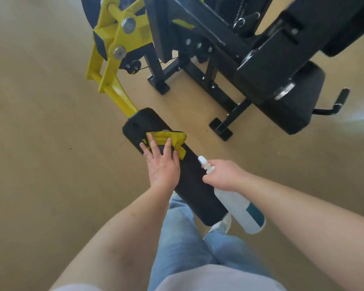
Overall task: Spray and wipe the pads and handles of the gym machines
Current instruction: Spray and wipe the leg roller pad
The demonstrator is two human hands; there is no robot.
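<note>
Pad [198, 204] under wipe: a long black padded roller on the end of a yellow lever arm [114, 89], part of a black-framed gym machine [219, 45]. It hangs above a plain, matte tan floor [40, 122] with a few small specks. The pad's covering is smooth and dark.

A folded yellow cloth [166, 138] lies on the pad's upper face, toward the arm end. The left hand [162, 164] lies flat on it, fingers [153, 141] straight and spread, pressing the cloth to the pad. The cloth sits under and just beyond the fingertips.

The right hand [223, 175] is curled round the neck of a white spray bottle [240, 208] with a teal label, just beside the pad's right edge. The nozzle end is turned toward the cloth.

Beyond the fingers and well apart are a black seat cushion [298, 106] and a side handle [343, 95] on the same machine. Blue jeans [181, 238] and a pale shoe [223, 223] show below the pad's near end.
</note>
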